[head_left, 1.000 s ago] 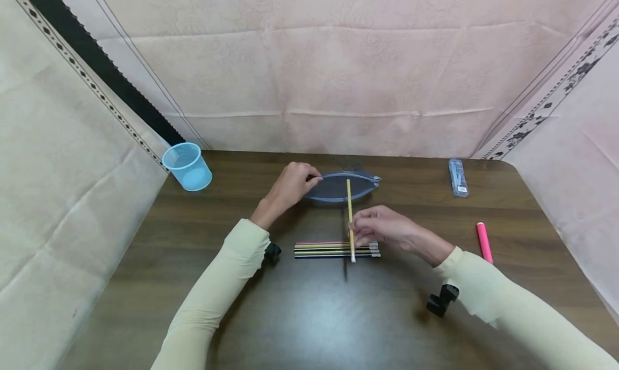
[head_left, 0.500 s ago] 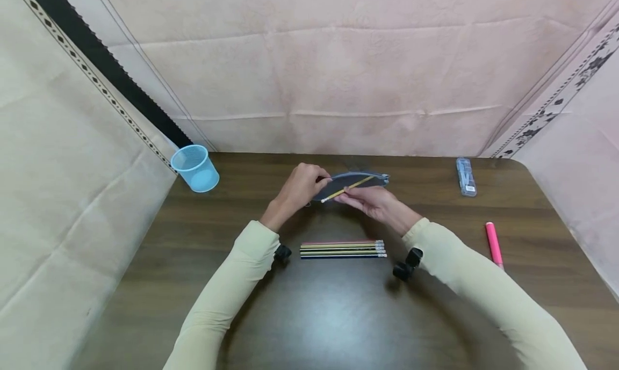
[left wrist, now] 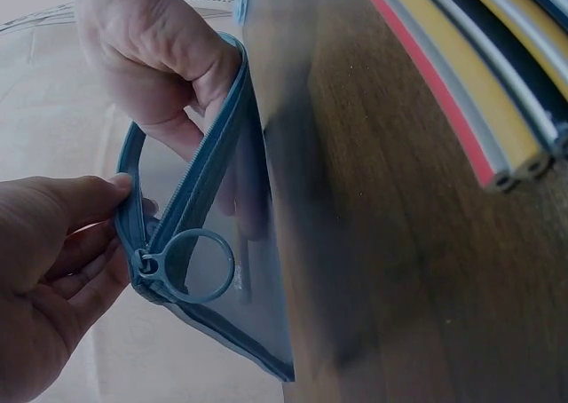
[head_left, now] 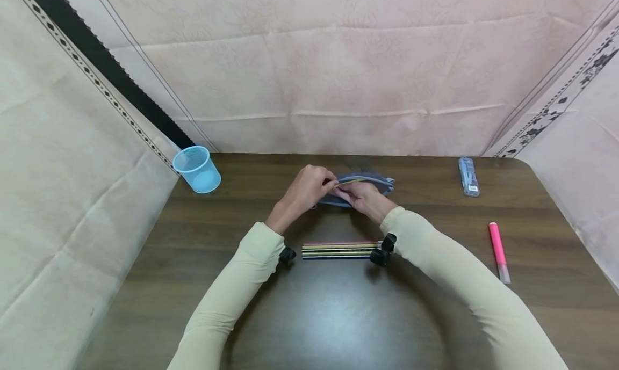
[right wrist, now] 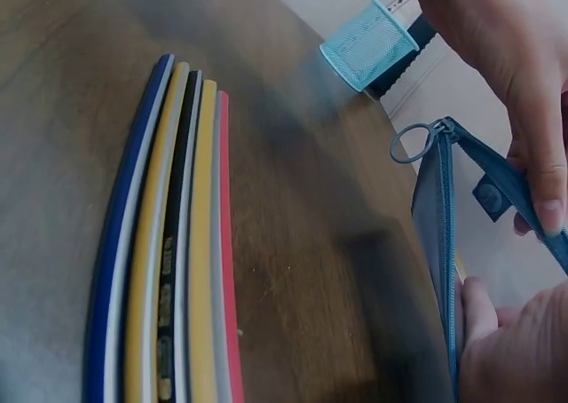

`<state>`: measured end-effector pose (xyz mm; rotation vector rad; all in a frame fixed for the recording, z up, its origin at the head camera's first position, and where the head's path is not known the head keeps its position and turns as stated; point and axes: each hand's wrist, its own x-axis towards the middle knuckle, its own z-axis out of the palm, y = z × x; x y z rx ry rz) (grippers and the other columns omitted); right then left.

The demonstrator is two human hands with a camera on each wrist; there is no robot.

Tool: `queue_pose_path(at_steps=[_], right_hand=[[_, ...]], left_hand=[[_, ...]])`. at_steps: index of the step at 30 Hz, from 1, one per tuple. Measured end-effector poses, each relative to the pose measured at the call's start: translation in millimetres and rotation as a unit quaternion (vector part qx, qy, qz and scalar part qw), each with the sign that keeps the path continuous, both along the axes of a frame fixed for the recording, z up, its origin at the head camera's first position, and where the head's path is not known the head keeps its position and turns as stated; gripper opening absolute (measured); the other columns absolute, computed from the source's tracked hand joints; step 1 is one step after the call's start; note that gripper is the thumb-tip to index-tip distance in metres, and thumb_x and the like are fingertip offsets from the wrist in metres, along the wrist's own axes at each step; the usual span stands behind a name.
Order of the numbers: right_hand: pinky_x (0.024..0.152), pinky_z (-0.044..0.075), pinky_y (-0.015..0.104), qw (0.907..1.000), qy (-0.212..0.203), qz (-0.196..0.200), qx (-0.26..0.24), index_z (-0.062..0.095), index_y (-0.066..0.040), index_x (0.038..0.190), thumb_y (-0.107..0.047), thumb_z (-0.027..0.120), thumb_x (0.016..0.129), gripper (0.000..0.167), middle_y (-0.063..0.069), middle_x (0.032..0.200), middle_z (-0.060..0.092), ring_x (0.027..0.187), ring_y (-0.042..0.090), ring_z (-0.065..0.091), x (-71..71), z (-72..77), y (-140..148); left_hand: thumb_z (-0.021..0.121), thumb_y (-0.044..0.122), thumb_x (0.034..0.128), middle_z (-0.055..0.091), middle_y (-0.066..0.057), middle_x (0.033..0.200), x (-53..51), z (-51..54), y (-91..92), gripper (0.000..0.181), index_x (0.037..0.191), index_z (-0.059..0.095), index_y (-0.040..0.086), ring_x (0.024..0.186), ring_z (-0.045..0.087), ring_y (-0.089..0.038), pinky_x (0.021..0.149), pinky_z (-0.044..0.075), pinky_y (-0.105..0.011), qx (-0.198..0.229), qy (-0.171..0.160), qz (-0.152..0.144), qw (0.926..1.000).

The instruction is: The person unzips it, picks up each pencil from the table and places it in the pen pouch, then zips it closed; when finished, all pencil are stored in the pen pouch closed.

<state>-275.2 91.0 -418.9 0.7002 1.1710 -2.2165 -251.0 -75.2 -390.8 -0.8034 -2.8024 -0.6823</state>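
Note:
A blue zip pouch (head_left: 332, 200) with see-through mesh-like sides stands with its mouth spread at the table's far middle. My left hand (head_left: 306, 191) pinches the rim near the zip end, where a ring pull (left wrist: 232, 265) hangs. My right hand (head_left: 366, 197) reaches into the mouth, fingers inside the pouch, holding a yellow pencil (head_left: 349, 182). Most of that pencil is hidden by hand and pouch; only a yellow sliver shows in the right wrist view. Nearer to me, a row of several striped pencils (head_left: 336, 251) lies side by side, partly covered by the right wrist camera.
At the back left stands a light blue mesh cup (head_left: 198, 171). A blue packet-like case (head_left: 468, 178) lies at the back right. Closer on the right is a pink marker (head_left: 498, 251). Cloth hangings (head_left: 309, 91) border the wooden table (head_left: 251, 193).
My right hand has carried the yellow pencil from above the row up to the pouch, turned it from upright to slanting, and put it inside the mouth. The left hand keeps its pinch.

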Motion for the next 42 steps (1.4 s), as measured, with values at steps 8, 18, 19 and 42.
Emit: queue_pose_path(at_steps=[8,18,19,42], right_hand=[[0.105,0.046,0.025,0.9995,0.000,0.012,-0.030,0.048,-0.004,0.149,0.003,0.049,0.102,0.047,0.015,0.154,0.048,0.134,0.025,0.057,8.6,8.4,5],[0.103,0.051,0.034,0.9592,0.159,0.216,0.088,0.054,0.009,0.139,-0.003,0.054,0.103,0.038,0.024,0.124,0.069,0.112,0.026,0.071,52.2,23.1,22],[0.099,0.055,0.037,0.9250,0.230,0.261,0.152,0.060,0.009,0.132,-0.003,0.057,0.102,0.033,0.023,0.117,0.072,0.104,0.026,0.074,56.9,21.9,25],[0.073,0.055,0.027,0.4505,0.607,0.401,0.517,0.078,-0.012,0.088,-0.005,0.074,0.089,0.008,-0.001,0.088,0.072,0.084,0.008,0.064,94.2,-9.8,40]], left_hand=[[0.070,0.017,0.0959,0.077,-0.006,0.096,-2.9,-2.9,0.7,0.016,0.102,0.080,0.006,0.081,0.067,-0.013,0.074,0.056,-0.027,0.009,0.004,0.008,0.9999],[0.071,0.016,0.0948,0.078,-0.008,0.095,-2.1,-8.9,-6.5,0.016,0.101,0.080,0.005,0.082,0.070,-0.015,0.076,0.058,-0.028,0.024,0.027,0.012,0.9993],[0.071,0.016,0.0950,0.078,-0.008,0.096,-2.4,-8.8,-6.7,0.016,0.101,0.080,0.005,0.082,0.070,-0.015,0.076,0.058,-0.028,0.024,0.030,0.012,0.9992],[0.071,0.018,0.0952,0.078,-0.007,0.096,-1.7,-8.6,-8.1,0.016,0.101,0.080,0.006,0.082,0.069,-0.014,0.076,0.057,-0.030,0.009,0.030,0.016,0.9994]])
